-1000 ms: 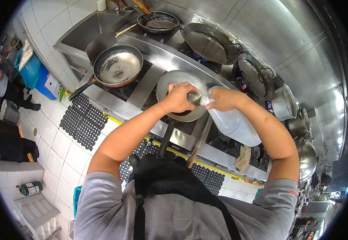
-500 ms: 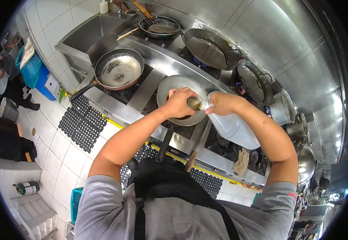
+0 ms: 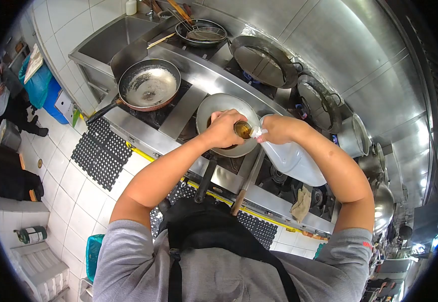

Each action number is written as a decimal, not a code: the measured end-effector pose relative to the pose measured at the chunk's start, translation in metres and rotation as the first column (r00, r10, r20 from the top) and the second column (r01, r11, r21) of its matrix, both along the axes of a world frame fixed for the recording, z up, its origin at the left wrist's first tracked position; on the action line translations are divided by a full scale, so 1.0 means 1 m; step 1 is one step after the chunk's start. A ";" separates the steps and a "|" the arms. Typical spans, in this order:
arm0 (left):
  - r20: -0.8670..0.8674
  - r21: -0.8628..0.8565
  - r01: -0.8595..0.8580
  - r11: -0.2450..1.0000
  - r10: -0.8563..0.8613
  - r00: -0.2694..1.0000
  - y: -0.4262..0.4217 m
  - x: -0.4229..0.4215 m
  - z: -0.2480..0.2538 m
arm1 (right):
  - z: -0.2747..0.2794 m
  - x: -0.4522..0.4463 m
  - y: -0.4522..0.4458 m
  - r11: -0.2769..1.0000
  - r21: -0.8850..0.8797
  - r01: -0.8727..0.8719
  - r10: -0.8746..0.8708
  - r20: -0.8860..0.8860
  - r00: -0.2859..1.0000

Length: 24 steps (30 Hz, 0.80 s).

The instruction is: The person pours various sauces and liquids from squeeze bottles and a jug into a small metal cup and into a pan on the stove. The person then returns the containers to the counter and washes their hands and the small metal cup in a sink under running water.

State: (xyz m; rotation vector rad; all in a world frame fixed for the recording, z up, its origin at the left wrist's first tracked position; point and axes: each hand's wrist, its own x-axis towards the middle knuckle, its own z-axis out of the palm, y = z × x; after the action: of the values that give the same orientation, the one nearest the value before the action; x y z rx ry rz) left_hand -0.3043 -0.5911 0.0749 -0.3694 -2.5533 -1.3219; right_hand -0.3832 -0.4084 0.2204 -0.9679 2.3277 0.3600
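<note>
My left hand (image 3: 224, 129) is closed around a small cup (image 3: 242, 129) with amber liquid inside. In my right hand (image 3: 275, 129) is the neck of a large translucent white jug (image 3: 297, 163), tilted so that its mouth meets the cup's rim. Both hands are above a light grey frying pan (image 3: 212, 104) on the stove; dark contents show partly beneath my left hand. The pan's black handle (image 3: 206, 180) points toward my body. Right of it lies a long utensil with a wooden handle (image 3: 238, 202).
A worn frying pan (image 3: 151, 86) sits on the left burner. Dark pans (image 3: 266, 60) and a metal pot (image 3: 353, 136) line the back row. A beige cloth (image 3: 302, 204) hangs at the stove's front edge. Two people are partly visible at far left.
The amber liquid in the cup looks darker and shows more. Both hands keep their grips, with the jug's mouth still at the cup. The whole view has shifted slightly.
</note>
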 end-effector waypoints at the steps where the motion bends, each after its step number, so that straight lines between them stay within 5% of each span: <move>1: 0.001 0.000 0.001 1.000 -0.001 1.000 0.000 0.000 0.000 | -0.001 -0.001 0.000 1.000 0.008 -0.011 0.011 -0.010 1.000; 24: 0.049 0.040 -0.020 0.999 0.018 0.999 -0.004 0.003 0.008 | 0.013 0.005 -0.010 0.998 0.029 0.051 -0.052 0.016 0.999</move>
State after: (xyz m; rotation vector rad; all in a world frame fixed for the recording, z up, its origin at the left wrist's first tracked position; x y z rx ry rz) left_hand -0.3011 -0.5951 0.0831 -0.3084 -2.5584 -1.3905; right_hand -0.3782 -0.4184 0.2336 -0.8924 2.3219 0.3619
